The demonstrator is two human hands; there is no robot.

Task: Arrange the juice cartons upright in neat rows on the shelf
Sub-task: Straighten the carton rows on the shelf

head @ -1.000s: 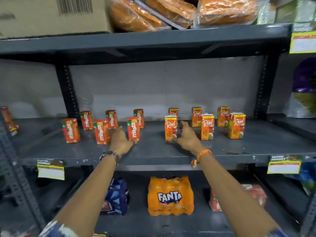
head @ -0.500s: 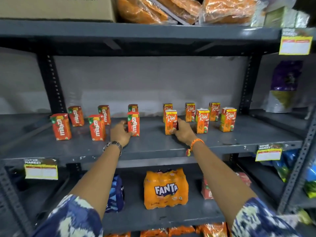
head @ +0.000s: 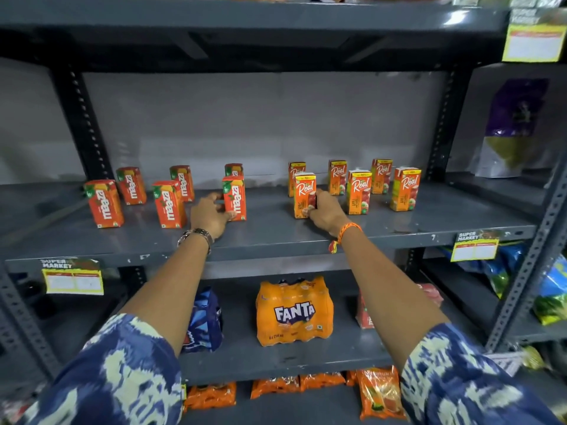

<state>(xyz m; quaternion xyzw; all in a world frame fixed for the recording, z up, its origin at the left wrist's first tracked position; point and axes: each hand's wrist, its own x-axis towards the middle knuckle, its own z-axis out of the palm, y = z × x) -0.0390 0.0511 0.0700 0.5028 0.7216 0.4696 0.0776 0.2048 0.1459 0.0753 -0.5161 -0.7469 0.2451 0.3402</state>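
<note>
Small juice cartons stand upright in two loose rows on the grey middle shelf. On the left are several red-orange Maaza cartons; my left hand grips the rightmost front Maaza carton at its lower left side. On the right are several orange Real cartons; my right hand holds the front left Real carton by its right side and base. Two more front Real cartons stand to the right of it.
A Fanta bottle pack and a blue pack sit on the shelf below. Dark uprights frame the bay. Yellow price tags hang on the shelf edge. Bags fill the right-hand rack.
Both hands closed onto the two front inner cartons; the Maaza carton shifted right in front of the back one, and the view moved closer and lower.
</note>
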